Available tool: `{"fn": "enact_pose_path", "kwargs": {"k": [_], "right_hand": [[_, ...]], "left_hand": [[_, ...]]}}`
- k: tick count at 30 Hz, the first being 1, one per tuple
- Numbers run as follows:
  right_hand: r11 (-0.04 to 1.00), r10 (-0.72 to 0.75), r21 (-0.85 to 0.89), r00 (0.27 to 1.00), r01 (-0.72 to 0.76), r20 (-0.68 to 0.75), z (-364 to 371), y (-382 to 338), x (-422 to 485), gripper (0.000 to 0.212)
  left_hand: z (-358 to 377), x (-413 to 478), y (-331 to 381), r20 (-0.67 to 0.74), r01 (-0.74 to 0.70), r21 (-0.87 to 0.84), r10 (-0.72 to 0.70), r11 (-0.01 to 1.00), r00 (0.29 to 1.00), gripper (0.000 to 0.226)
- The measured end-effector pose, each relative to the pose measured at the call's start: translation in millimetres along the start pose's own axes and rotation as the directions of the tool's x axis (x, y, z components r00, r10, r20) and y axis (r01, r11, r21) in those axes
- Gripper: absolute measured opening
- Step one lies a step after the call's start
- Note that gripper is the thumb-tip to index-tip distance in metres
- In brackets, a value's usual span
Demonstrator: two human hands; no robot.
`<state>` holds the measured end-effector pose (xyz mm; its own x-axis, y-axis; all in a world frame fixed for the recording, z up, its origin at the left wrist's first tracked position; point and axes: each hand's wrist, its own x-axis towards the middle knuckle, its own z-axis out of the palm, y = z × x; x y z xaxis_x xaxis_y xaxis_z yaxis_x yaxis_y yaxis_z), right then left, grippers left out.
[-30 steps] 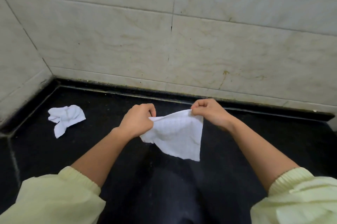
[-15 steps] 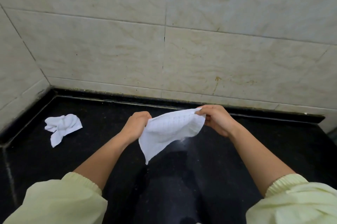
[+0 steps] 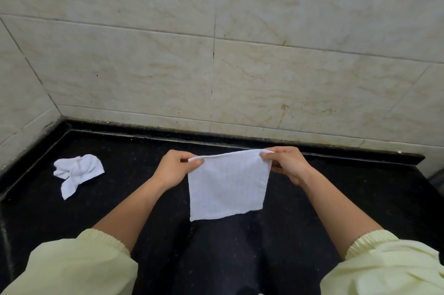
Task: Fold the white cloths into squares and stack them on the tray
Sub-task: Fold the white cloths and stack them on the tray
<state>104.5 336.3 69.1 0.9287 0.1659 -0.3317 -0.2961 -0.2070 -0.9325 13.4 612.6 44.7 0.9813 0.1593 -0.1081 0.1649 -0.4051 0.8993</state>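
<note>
The left grip [image 3: 173, 169] and right grip [image 3: 286, 166] are each pinching a top corner of the white cloth [image 3: 227, 189], which is hanging flat above the black counter [image 3: 144, 148]. A crumpled cloth [image 3: 78, 172] is lying well to its left.

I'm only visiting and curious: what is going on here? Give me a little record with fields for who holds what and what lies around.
held item: white cloth, spread out, hanging from its top edge
left hand: pinches the cloth's top left corner
right hand: pinches its top right corner
lying aside: crumpled cloth, on the far left, untouched
surface: black counter
behind: tiled wall
tray: not in view
</note>
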Motion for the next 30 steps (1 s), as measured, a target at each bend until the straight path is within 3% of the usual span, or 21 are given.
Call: {"fn": "enact_pose_path", "kwargs": {"k": [7, 11, 17, 20, 25, 30], "right_hand": [[1.000, -0.029, 0.013, 0.996, 0.028, 0.085, -15.0, 2.3, 0.9, 0.019], [0.999, 0.026, -0.050, 0.988, -0.018, 0.155, -24.0, 13.9, -0.9, 0.022], [0.959, 0.262, -0.188, 0.918, -0.213, 0.297, -32.2, 62.9, -19.2, 0.006], [0.926, 0.346, -0.265, 0.883, -0.268, 0.318, -31.7, 91.6, -30.2, 0.010], [0.887, 0.400, -0.346, 0.883, -0.305, 0.247, -20.6, 130.9, -40.3, 0.008], [0.918, 0.332, -0.272, 0.934, -0.287, 0.134, -9.4, 144.2, -30.3, 0.014]], "left_hand": [[-6.5, 1.1, 6.0, 0.009, -0.008, -0.074, 0.009, 0.997, 1.000, 0.013], [-14.2, -7.1, -1.9, 0.143, 0.080, -0.031, -0.074, 0.996, 0.987, 0.011], [-3.7, -33.5, -35.4, 0.396, 0.239, 0.136, -0.274, 0.962, 0.876, 0.012], [11.1, -49.8, -57.6, 0.466, 0.317, 0.174, -0.361, 0.933, 0.808, 0.018], [38.3, -67.3, -90.2, 0.402, 0.491, 0.147, -0.505, 0.859, 0.764, 0.015], [51.6, -61.4, -105.1, 0.263, 0.539, 0.035, -0.528, 0.841, 0.807, 0.019]]}}
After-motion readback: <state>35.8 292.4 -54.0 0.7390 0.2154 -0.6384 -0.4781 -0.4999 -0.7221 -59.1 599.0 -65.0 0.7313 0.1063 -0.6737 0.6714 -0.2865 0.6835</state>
